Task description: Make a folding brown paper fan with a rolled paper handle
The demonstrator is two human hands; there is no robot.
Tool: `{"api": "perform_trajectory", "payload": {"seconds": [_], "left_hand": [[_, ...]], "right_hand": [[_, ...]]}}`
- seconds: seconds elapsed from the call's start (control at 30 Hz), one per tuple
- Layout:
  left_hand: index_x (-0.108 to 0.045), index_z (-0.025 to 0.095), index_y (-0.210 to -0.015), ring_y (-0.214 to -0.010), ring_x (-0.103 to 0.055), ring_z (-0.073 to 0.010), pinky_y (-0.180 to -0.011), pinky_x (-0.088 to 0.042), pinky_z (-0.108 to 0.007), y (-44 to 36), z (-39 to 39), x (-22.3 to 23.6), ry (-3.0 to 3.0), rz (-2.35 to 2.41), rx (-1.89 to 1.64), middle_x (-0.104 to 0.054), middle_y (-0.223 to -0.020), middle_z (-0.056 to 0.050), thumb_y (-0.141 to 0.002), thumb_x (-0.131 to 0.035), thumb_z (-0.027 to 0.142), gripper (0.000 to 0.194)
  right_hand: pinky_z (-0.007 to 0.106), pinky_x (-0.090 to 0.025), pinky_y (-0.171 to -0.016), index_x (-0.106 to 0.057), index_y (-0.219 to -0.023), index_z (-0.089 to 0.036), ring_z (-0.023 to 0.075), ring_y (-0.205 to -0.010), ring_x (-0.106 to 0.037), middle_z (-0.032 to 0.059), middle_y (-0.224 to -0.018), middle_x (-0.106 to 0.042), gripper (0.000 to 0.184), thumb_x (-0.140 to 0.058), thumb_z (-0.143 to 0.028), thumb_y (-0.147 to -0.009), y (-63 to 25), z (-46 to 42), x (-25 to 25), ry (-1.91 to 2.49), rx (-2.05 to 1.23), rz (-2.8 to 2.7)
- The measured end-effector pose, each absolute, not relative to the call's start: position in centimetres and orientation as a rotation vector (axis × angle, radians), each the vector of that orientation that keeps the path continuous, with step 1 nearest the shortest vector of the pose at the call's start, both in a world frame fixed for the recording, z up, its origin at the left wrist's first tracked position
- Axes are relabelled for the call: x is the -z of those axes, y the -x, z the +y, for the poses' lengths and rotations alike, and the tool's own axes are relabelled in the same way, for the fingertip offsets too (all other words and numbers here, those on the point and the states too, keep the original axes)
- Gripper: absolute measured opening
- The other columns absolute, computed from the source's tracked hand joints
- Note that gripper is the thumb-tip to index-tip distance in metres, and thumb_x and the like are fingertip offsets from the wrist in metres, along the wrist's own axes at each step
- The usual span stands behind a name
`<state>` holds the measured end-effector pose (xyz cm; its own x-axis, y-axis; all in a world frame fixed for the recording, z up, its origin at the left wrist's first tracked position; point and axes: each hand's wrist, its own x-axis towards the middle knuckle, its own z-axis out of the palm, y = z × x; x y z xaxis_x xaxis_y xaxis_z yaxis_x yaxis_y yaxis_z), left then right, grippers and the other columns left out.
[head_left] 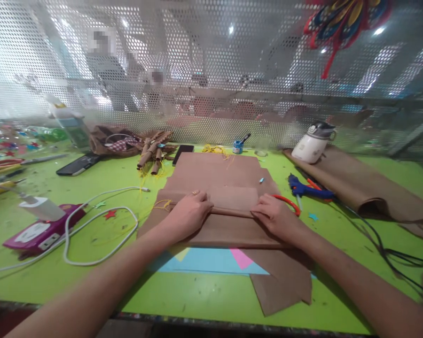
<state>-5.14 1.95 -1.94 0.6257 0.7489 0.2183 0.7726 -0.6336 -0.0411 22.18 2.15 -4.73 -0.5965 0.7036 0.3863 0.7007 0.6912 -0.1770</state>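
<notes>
A small sheet of brown kraft paper [234, 198] lies between my hands, its near edge curled into a narrow roll. My left hand [192, 213] has its fingers closed on the left end of that edge. At the other end, my right hand [273, 215] pinches the same roll between thumb and fingers. Beneath both hands is a stack of larger brown paper [215, 166]. Under the stack's near side a light blue sheet [204, 263] shows, with pink and yellow patches. An orange loop handle [296, 206] pokes out beside my right hand.
A blue glue gun [308, 190] lies right, its black cord trailing forward. Behind it, a white jug [312, 143] stands on rolled brown paper [359, 180]. Leftward are a purple power strip [44, 234], a white cable [102, 260], a black phone [79, 164] and paper rolls [153, 155].
</notes>
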Motion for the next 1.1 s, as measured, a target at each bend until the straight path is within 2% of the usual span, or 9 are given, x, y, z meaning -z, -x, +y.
{"api": "perform_trajectory", "payload": {"seconds": [0.13, 0.27, 0.43, 0.63, 0.77, 0.93, 1.1], "left_hand": [[-0.069, 0.018, -0.086, -0.067, -0.052, -0.0171, -0.061, -0.038, -0.029, 5.2, 1.8, 1.9, 2.690, -1.326, 0.248, -0.056, -0.076, -0.007, -0.092, -0.038, 0.027, 0.032], [-0.068, 0.017, -0.078, -0.074, -0.054, -0.0184, -0.066, -0.041, -0.030, 5.2, 1.5, 1.8, 2.690, -1.291, 0.273, -0.058, -0.080, -0.009, -0.091, -0.039, 0.030, 0.035], [-0.068, 0.016, -0.079, -0.080, -0.054, -0.0187, -0.070, -0.043, -0.030, 5.3, 1.6, 2.0, 2.751, -1.278, 0.276, -0.058, -0.086, -0.009, -0.088, -0.048, 0.034, 0.028], [-0.066, 0.015, -0.076, -0.075, -0.054, -0.0171, -0.068, -0.043, -0.029, 5.3, 1.8, 2.4, 2.746, -1.312, 0.277, -0.058, -0.084, -0.008, -0.091, -0.041, 0.032, 0.034], [-0.065, 0.015, -0.081, -0.071, -0.054, -0.0160, -0.065, -0.042, -0.028, 5.2, 1.6, 2.1, 2.718, -1.340, 0.335, -0.059, -0.081, -0.008, -0.091, -0.041, 0.031, 0.030], [-0.066, 0.015, -0.070, -0.076, -0.053, -0.0174, -0.070, -0.043, -0.030, 5.1, 1.7, 2.1, 2.726, -1.284, 0.345, -0.057, -0.080, -0.009, -0.091, -0.042, 0.028, 0.034], [-0.067, 0.016, -0.078, -0.072, -0.053, -0.0174, -0.067, -0.042, -0.029, 5.2, 2.1, 2.5, 2.697, -1.322, 0.340, -0.056, -0.078, -0.007, -0.092, -0.039, 0.027, 0.032]], "right_hand": [[0.030, -0.041, -0.070, -0.067, -0.081, -0.017, 0.0180, -0.076, -0.053, 0.0070, -0.075, -0.061, 0.023, -0.046, -0.020, -0.090, -22.4, 2.0, 4.5, 1.123, -0.031, -2.480], [0.032, -0.043, -0.072, -0.068, -0.086, -0.017, 0.0191, -0.080, -0.054, 0.0070, -0.080, -0.062, 0.017, -0.052, -0.023, -0.088, -22.7, 1.7, 4.0, 1.093, -0.087, -2.560], [0.032, -0.043, -0.071, -0.069, -0.085, -0.017, 0.0192, -0.080, -0.053, 0.0080, -0.083, -0.061, 0.016, -0.053, -0.021, -0.087, -22.7, 1.4, 3.5, 1.075, -0.111, -2.620], [0.033, -0.042, -0.071, -0.068, -0.083, -0.016, 0.0201, -0.080, -0.053, 0.0090, -0.080, -0.061, 0.025, -0.045, -0.022, -0.091, -22.4, 1.6, 4.0, 1.105, -0.087, -2.575], [0.032, -0.042, -0.072, -0.065, -0.090, -0.016, 0.0195, -0.081, -0.054, 0.0075, -0.083, -0.064, 0.019, -0.048, -0.022, -0.090, -22.4, 2.0, 4.3, 1.168, -0.137, -2.499], [0.031, -0.042, -0.070, -0.063, -0.078, -0.017, 0.0187, -0.078, -0.052, 0.0059, -0.076, -0.062, 0.017, -0.050, -0.021, -0.089, -22.3, 2.2, 4.3, 1.176, -0.091, -2.469], [0.032, -0.041, -0.070, -0.062, -0.070, -0.016, 0.0196, -0.078, -0.049, 0.0077, -0.074, -0.058, 0.026, -0.047, -0.020, -0.090, -21.8, 2.3, 4.5, 1.182, 0.087, -2.462]]}}
